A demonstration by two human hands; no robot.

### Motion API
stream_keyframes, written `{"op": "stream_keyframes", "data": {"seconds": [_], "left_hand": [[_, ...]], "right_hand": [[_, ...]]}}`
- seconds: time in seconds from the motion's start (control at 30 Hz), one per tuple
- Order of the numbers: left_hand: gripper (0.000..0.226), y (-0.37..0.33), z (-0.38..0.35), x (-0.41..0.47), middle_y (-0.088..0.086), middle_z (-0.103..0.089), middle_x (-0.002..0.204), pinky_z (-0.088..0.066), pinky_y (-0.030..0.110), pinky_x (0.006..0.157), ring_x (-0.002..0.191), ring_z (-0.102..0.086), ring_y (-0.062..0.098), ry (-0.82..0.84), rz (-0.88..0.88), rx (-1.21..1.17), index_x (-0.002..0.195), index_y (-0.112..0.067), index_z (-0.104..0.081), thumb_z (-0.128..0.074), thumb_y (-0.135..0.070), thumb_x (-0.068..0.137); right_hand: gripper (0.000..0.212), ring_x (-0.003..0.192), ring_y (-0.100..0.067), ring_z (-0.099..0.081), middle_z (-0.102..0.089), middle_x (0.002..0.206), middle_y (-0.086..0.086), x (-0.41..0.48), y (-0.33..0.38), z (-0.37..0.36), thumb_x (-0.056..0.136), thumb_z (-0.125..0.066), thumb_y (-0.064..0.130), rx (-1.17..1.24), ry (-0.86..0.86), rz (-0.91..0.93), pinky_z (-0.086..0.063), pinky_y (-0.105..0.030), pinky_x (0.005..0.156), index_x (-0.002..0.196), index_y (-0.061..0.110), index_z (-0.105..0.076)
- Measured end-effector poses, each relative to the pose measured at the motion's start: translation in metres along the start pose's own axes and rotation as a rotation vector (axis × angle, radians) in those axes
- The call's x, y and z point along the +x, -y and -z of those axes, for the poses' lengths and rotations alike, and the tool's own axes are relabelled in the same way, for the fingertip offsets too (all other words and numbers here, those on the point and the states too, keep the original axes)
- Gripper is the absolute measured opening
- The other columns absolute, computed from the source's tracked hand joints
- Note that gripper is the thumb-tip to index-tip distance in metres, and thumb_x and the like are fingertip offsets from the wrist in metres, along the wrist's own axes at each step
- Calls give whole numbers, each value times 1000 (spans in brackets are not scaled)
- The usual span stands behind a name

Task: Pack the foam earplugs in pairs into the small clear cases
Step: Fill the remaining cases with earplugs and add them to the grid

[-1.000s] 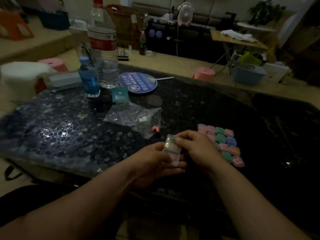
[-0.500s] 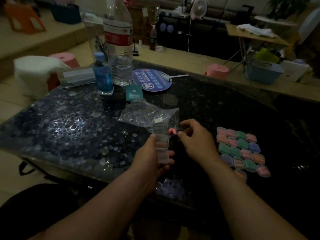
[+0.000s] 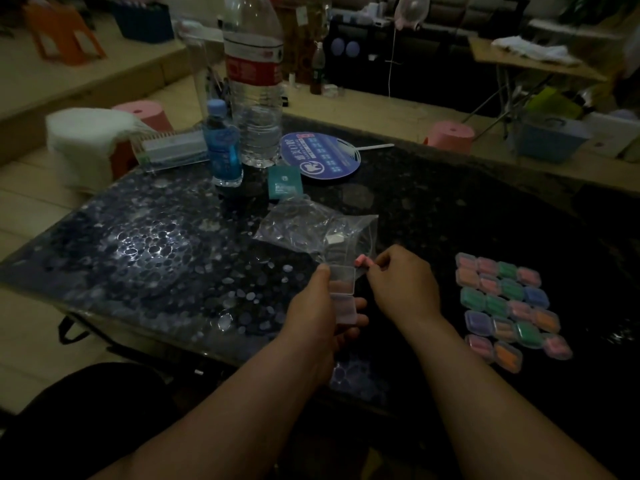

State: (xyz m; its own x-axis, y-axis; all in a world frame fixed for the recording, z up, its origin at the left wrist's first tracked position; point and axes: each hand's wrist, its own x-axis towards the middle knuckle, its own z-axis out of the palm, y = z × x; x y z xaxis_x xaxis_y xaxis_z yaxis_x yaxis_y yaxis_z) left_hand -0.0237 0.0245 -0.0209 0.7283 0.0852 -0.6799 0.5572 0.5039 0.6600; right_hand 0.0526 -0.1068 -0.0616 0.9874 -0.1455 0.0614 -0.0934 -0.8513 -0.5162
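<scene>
The left hand (image 3: 318, 306) cradles a small clear hinged plastic case (image 3: 342, 294), thumb on its far corner, lid swung open so its long axis runs away from the person. Just right of it, the right hand (image 3: 401, 285) pinches what looks like a pink foam earplug (image 3: 363, 261), pointing left toward the lid. A crumpled clear plastic bag (image 3: 311, 226) lies just beyond both grips; filled cases (image 3: 509, 306) sit in rows farther right.

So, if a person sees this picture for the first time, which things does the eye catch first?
Probably the two hands at the centre: the left hand holds an open clear case, the right hand pinches a pink earplug beside it. Next, the grid of filled colourful cases on the right of the dark table, and the tall water bottle behind.
</scene>
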Motion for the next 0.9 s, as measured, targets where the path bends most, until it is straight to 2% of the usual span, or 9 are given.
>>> {"op": "stream_keyframes", "data": {"seconds": [0.17, 0.33, 0.47, 0.53, 0.6, 0.7, 0.9], "left_hand": [[49, -3, -6, -1, 16, -76, 95, -47, 24, 50, 64, -65, 22, 17, 16, 25, 106, -11, -67, -41, -53, 104], [41, -5, -13, -8, 21, -73, 109, -51, 30, 57, 75, -66, 26, 78, 43, 10, 117, -14, -66, -42, -45, 105], [39, -3, -13, -11, 15, -74, 100, -52, 32, 64, 77, -67, 25, 100, 65, -21, 117, -15, -68, -41, -42, 106], [36, -4, -14, -11, 8, -75, 89, -53, 30, 63, 73, -68, 21, 105, 59, -43, 115, -22, -71, -41, -39, 106], [37, -3, -15, -9, 5, -77, 89, -55, 28, 60, 67, -69, 17, 116, 56, -49, 121, -23, -72, -43, -39, 105], [40, -2, -18, -12, 6, -72, 103, -52, 30, 67, 67, -63, 14, 158, 41, -16, 127, -21, -71, -51, -41, 99], [34, 1, -17, -8, 8, -77, 102, -53, 33, 71, 80, -68, 20, 170, 45, -3, 113, -19, -73, -50, -41, 100]], "right_hand": [[20, 88, -21, -65, -71, 94, 4, -1, -4, 10, 98, -67, 45, 75, -8, -33, -46, -34, 71, 90, 27, -69], [15, 79, -5, -67, -72, 82, 11, -15, -5, 50, 98, -72, 39, 266, -9, 114, -53, -31, 70, 89, 28, -73], [9, 78, 4, -66, -71, 84, 18, -37, 3, 69, 95, -76, 36, 226, 158, 298, -47, -13, 64, 89, 30, -74], [9, 82, 1, -64, -67, 89, 17, -45, 4, 67, 95, -74, 39, 90, 229, 399, -51, -22, 71, 90, 32, -72], [10, 83, -2, -60, -62, 91, 14, -50, 3, 63, 95, -71, 40, -2, 247, 446, -50, -29, 73, 88, 34, -67], [8, 83, -4, -58, -59, 92, 13, -50, 1, 59, 95, -69, 39, -71, 217, 463, -46, -31, 71, 91, 34, -64], [5, 83, -2, -59, -60, 90, 15, -46, -2, 56, 95, -71, 37, 24, 202, 452, -50, -28, 73, 98, 34, -69]]}}
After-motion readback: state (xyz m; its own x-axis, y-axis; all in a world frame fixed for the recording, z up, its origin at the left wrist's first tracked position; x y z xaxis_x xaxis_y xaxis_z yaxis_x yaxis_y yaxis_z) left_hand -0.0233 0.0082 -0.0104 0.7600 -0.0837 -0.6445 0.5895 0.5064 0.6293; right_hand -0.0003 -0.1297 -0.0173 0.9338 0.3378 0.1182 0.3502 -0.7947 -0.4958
